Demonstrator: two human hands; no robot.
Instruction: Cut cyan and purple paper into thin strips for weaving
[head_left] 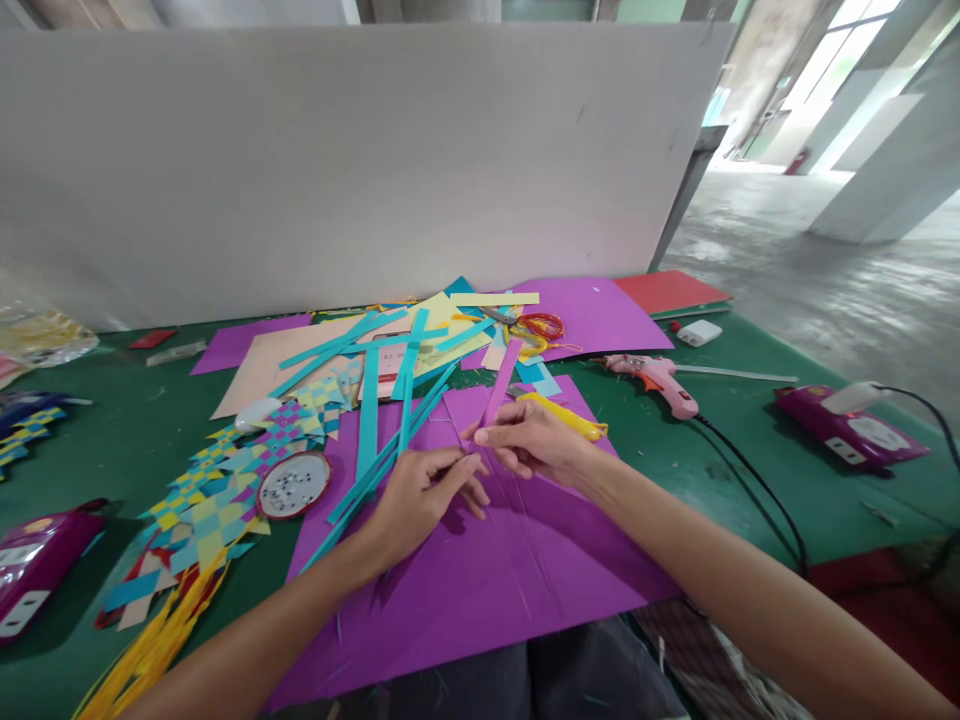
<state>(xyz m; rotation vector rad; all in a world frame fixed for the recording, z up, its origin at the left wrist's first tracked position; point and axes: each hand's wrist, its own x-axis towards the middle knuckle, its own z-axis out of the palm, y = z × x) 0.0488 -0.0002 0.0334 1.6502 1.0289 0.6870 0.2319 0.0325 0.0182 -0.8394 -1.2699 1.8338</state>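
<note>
A narrow purple paper strip [501,385] slants up from between my hands. My right hand [536,438] pinches its lower part between thumb and fingers. Close beside it, my left hand [431,495] has thumb and forefinger pressed together at the strip's lower end, which the fingers partly hide. Both hands are just above a large purple sheet [480,590] at the table's front edge. Loose turquoise strips [367,415] lie by my left hand. Behind my right wrist is a yellow-handled tool [566,415], its front partly covered.
Left are woven paper pieces [225,500] with yellow tassels and a round dish of small beads [294,485]. Scissors [536,325], a phone [392,362] and paper lie behind. A pink glue gun [656,380] and corded purple power box [851,428] stand right. A white panel [337,170] borders the back.
</note>
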